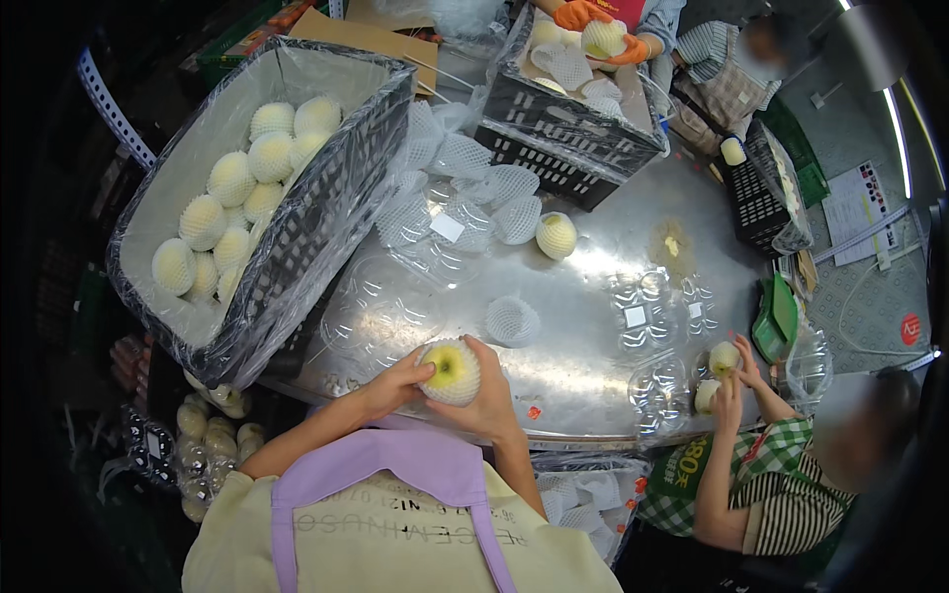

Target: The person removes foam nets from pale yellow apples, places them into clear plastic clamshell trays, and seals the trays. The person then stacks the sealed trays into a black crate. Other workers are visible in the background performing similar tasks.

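Close to the table's near edge, a pale yellow apple (451,372) in a white foam net is held between my two hands, its stem hollow facing up. My left hand (395,385) grips its left side with the thumb on the fruit. On the right, my right hand (488,401) wraps round the net from the side and below. Just beyond lies a loose foam net (512,320). Farther off, another netted apple (556,236) stands alone, beside a heap of foam nets (465,156) and clear plastic trays (371,308).
A black plastic-lined crate (334,188) at left holds several netted apples (230,180). Stacked crates (563,124) stand at the back, where a co-worker's orange gloves (583,14) hold fruit. More clear trays (636,314) lie at right, near another co-worker's hands (730,395) with an apple.
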The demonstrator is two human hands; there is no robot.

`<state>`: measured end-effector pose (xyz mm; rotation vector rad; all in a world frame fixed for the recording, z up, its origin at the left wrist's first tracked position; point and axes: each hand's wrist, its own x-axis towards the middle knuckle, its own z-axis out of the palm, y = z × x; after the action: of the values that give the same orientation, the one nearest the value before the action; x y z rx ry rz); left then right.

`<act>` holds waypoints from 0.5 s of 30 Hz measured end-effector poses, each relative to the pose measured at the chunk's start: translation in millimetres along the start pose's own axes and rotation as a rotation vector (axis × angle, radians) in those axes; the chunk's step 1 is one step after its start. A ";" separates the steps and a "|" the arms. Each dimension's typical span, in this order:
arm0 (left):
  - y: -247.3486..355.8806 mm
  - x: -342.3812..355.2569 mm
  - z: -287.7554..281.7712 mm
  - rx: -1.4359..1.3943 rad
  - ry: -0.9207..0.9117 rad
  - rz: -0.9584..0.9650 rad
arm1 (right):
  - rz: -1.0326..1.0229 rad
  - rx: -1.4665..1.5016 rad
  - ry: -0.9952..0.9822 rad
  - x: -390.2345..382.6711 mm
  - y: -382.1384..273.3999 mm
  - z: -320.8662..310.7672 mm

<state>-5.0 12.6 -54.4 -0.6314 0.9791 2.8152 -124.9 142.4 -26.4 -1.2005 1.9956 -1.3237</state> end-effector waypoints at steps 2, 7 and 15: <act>1.9 0.4 -1.5 0.008 -0.036 0.017 | -0.051 -0.106 0.002 1.0 -2.9 -2.5; 2.6 -5.6 -3.1 0.060 0.004 0.032 | -0.170 -0.135 -0.008 1.7 -3.7 -1.9; 8.1 -7.4 3.0 0.153 0.024 0.039 | -0.203 -0.200 0.006 -0.6 -1.5 -1.8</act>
<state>-1.1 8.4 -44.5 -0.6358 1.2100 2.7369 -125.4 143.6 -24.3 -1.5274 2.0953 -1.2429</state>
